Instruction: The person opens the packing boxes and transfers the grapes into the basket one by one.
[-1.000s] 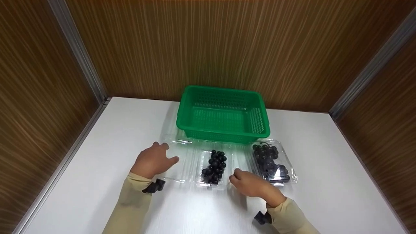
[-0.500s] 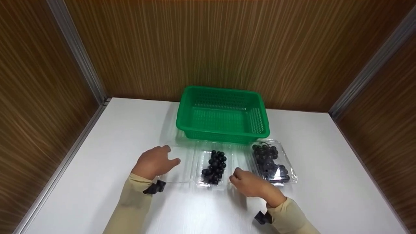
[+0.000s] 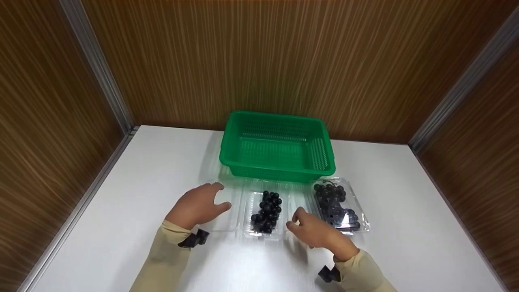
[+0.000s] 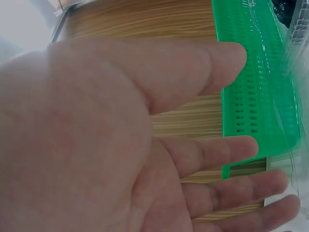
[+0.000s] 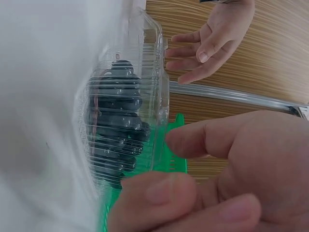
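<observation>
A bunch of dark grapes [image 3: 267, 213] lies in the tray of an opened clear plastic clamshell box [image 3: 279, 235], its lid [image 3: 228, 223] folded out to the left. Over that lid is my left hand [image 3: 198, 207], thumb and fingers spread with nothing in them; the left wrist view shows its bare palm [image 4: 164, 203]. My right hand [image 3: 311, 230] is at the tray's near right, fingers loosely bent. In the right wrist view a gap shows between its thumb and index finger [image 5: 193, 140], beside the grapes seen through the ribbed plastic wall [image 5: 153, 106].
A second clamshell box [image 3: 360, 205] with dark grapes inside, its lid closed, lies just right of my right hand. Behind the boxes stands a green plastic basket [image 3: 275, 171] near the wood-grain back wall [image 3: 279, 56]. Side walls flank the white table [image 3: 162, 162].
My left hand has shifted a little right over the lid, whose far edge now lies lower. My right index finger has lifted slightly away from the thumb. The grapes stay in place.
</observation>
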